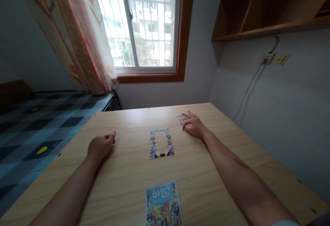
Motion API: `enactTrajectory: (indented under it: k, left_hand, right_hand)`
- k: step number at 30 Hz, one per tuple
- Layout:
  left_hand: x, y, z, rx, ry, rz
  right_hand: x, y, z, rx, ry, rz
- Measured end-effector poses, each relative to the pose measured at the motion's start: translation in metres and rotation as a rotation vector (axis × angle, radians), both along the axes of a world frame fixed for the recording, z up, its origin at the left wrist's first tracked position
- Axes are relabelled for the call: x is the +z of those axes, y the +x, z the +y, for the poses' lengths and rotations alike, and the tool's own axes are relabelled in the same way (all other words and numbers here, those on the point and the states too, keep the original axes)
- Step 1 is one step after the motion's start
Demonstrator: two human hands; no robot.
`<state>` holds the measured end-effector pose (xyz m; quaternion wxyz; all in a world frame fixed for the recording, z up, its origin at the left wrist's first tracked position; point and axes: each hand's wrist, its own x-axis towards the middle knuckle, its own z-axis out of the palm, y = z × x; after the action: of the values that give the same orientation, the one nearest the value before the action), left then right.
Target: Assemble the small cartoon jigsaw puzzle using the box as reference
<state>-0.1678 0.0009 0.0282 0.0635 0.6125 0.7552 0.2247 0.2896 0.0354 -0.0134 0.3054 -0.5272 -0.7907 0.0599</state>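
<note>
"Where is the puzzle border?"

"Near the middle of the table [123, 188]. That puzzle border [169, 143] is a joined rectangle with bare wood inside it. Take it as the clock's centre, with the window [154, 30] at twelve."

"And the right hand?"

"The right hand [194, 125] is at two o'clock, over the loose pieces [182, 118], and covers some of them. Its fingers are spread apart. A piece shows by the lowest fingertip, but I can't tell whether it's gripped or only touched."

"The left hand?"

"The left hand [100, 146] rests on the wood at nine o'clock, well apart from the border. The fingers are curled in and pressed together; I can't see whether anything is inside."

"What's at six?"

"A box [164, 203] marked 'Bluey', lying flat, its near end cut off by the view."

"And further out?"

"A bed [64, 122] with a checked cover between nine and ten, and a wall shelf [257, 26] between one and two."
</note>
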Motion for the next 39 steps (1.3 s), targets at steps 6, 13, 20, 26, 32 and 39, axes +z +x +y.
enactTrajectory:
  k: [6,13,20,26,32,39]
  left_hand:
    - [0.000,0.000,0.000,0.001,0.008,-0.010]
    - [-0.001,0.000,-0.001,-0.013,0.008,-0.006]
    - [0.002,0.001,-0.001,-0.005,-0.001,0.009]
    - [0.000,0.000,-0.001,0.000,0.002,-0.002]
    - [0.002,0.000,-0.002,-0.006,-0.016,0.002]
    - [0.000,0.001,0.000,-0.009,-0.021,0.027]
  right_hand:
    - [0.004,0.000,0.000,-0.003,0.033,0.014]
    - [0.001,0.005,0.000,0.005,-0.023,-0.022]
    - [-0.005,0.004,0.005,0.060,-0.037,-0.058]
    - [-0.005,0.003,0.005,0.021,0.006,-0.019]
    - [-0.011,0.021,0.024,-0.255,0.148,0.306]
    - [-0.025,0.052,0.034,-0.576,0.203,0.676]
